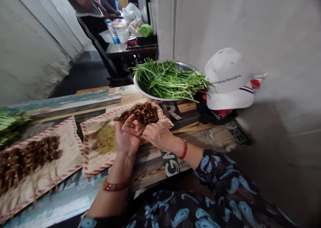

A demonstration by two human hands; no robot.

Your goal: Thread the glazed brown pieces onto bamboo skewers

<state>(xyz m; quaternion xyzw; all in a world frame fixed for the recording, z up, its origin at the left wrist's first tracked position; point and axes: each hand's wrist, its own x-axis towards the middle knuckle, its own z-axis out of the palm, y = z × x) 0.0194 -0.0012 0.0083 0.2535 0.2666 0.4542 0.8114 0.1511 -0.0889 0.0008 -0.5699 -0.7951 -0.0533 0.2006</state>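
My left hand (129, 134) is turned palm up over a paper sheet with a red-striped border (86, 154), its thumb apart and its fingers loosely curled. Nothing shows on its palm. Close beside its fingertips, my right hand (157, 135) is closed in a pinch, knuckles up; whatever it grips is hidden. A thin pale line, perhaps a stick, runs right from behind it, but I cannot tell it from the table's pattern. Just beyond both hands lies a heap of dark brown, glossy pieces (146, 112). A wet, yellowish stain (105, 139) covers the sheet's left part.
Skewers with dark brown pieces (32, 154) lie on another striped sheet (71, 134) at left. Leafy greens (10, 124) sit behind them. A metal bowl (136, 84) of long green stalks (170, 80) stands beside a white cap (225, 77). Two people and a cluttered table are farther back.
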